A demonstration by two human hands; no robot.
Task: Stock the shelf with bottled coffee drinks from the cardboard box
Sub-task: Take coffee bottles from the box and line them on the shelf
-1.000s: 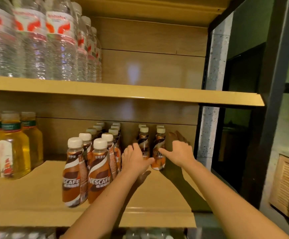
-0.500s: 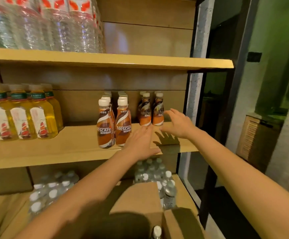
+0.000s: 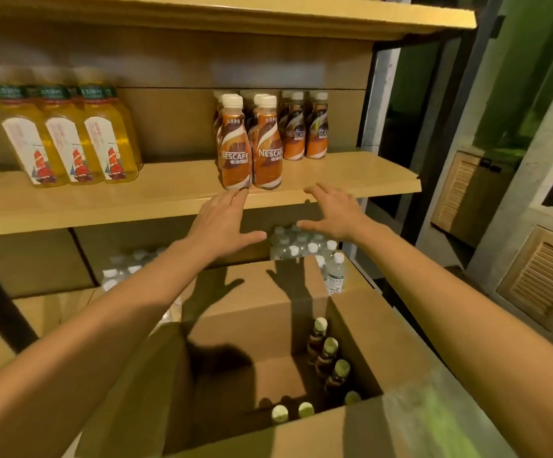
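While both forearms extend over it, the cardboard box (image 3: 255, 309) stands open at the bottom of the view, plain brown corrugated board with its flaps folded outward. Inside, bottled coffee drinks (image 3: 329, 350) stand upright: a row of dark bottles with pale round caps along the right-hand wall, and a few more caps at the near edge. The rest of the box floor is in shadow.

Beyond the box, the left hand (image 3: 222, 223) and right hand (image 3: 338, 216) hang palm down with fingers spread wide, holding nothing. Both sit just in front of the shelf (image 3: 351, 173) edge; whether the left fingertips touch it cannot be told.

Below that edge, on a lower level, clear water bottles (image 3: 301, 242) with white caps are grouped in wrapped packs.

The shelf itself is smooth, light wood-toned board. On it, right of centre, the stocked coffee bottles (image 3: 267, 143) stand upright in rows running to the back: waisted plastic bodies, orange-and-brown wraps with white lettering, white screw caps. Two rows come well forward; two more to their right stand further back. Well apart to the left stand yellow drink bottles (image 3: 70, 140) with white labels showing a red ship.
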